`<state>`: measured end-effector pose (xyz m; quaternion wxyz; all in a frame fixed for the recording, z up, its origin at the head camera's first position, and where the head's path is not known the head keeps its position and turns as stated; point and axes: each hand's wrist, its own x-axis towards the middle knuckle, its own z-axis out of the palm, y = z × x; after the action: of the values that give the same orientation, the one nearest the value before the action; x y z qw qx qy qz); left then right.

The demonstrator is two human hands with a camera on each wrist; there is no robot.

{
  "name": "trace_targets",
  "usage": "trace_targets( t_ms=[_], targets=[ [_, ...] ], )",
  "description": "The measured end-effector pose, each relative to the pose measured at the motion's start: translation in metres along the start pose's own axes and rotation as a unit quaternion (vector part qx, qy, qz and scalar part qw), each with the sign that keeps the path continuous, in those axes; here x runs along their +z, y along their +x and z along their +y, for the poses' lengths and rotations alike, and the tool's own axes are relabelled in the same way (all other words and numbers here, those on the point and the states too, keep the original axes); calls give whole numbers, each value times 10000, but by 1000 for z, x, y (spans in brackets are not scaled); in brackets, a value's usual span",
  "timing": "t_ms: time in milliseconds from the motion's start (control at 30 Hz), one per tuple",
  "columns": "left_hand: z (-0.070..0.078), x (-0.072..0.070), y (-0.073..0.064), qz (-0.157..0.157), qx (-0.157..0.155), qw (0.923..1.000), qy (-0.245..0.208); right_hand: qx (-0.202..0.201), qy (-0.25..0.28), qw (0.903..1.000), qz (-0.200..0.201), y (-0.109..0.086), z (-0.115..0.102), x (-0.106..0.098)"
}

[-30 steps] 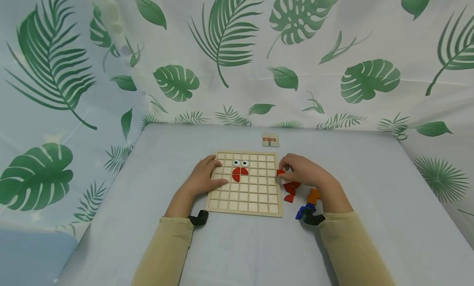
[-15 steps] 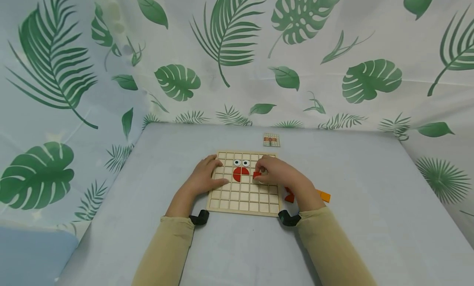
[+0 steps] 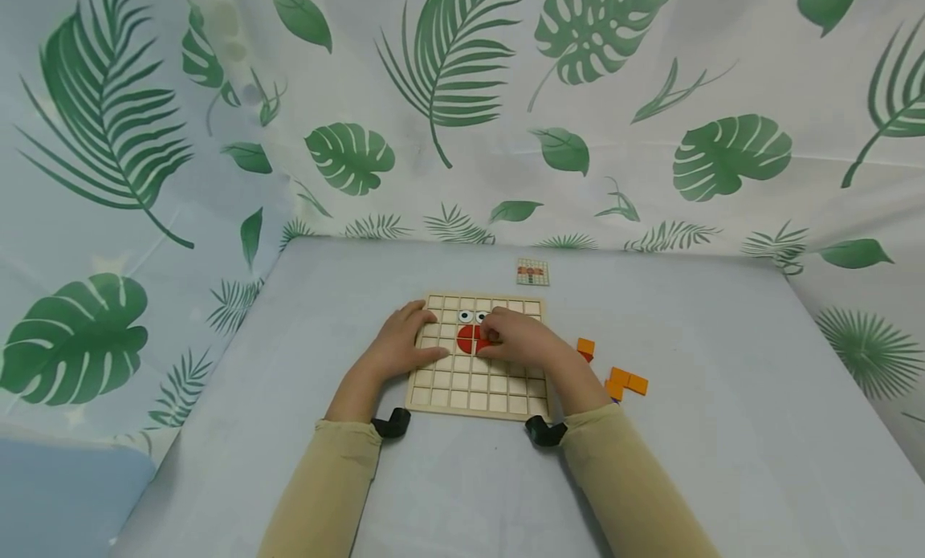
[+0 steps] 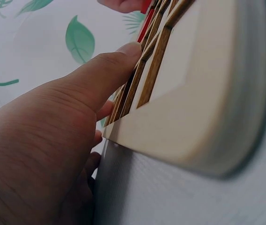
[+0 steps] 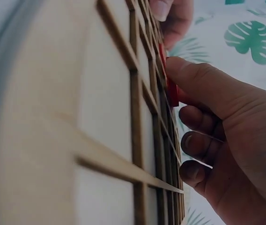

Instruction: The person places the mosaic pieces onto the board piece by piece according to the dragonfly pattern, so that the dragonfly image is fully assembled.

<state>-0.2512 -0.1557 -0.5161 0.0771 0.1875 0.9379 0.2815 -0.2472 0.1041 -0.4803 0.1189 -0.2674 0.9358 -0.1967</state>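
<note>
A square wooden grid board (image 3: 477,401) lies on the table. My left hand (image 3: 396,345) rests at its left edge, thumb and index finger spread over the frame and cells. Above the middle of the board, my right hand (image 3: 523,339) pinches a small red piece (image 5: 173,93) between thumb and fingers, low against the grid. Red quarter-circle pieces (image 3: 465,340) sit in cells just left of those fingertips. Over them are two round eye pieces, the left eye (image 3: 466,316) in full view and the right one partly covered by my right hand.
A small pattern card (image 3: 532,272) lies behind the board. Right of the board are several loose orange pieces (image 3: 629,380), plus another orange piece (image 3: 585,345) with red beside it. My right forearm hides part of that pile. A leaf-print cloth (image 3: 462,181) hangs behind and at the sides.
My right hand has carried the red piece leftward, from beside the board's right edge to next to the red pieces on the grid. The left hand stays at the board's left edge.
</note>
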Motion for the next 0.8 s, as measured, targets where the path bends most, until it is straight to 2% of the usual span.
trace_targets(
  t_ms=[433,800],
  targets=[
    [1,1,1,19,7,10000,9,158,142,9998,2,-1,-1,3],
    [0,0,0,3,8,10000,33,114,133,9998,-1,0,-2,3]
  ],
)
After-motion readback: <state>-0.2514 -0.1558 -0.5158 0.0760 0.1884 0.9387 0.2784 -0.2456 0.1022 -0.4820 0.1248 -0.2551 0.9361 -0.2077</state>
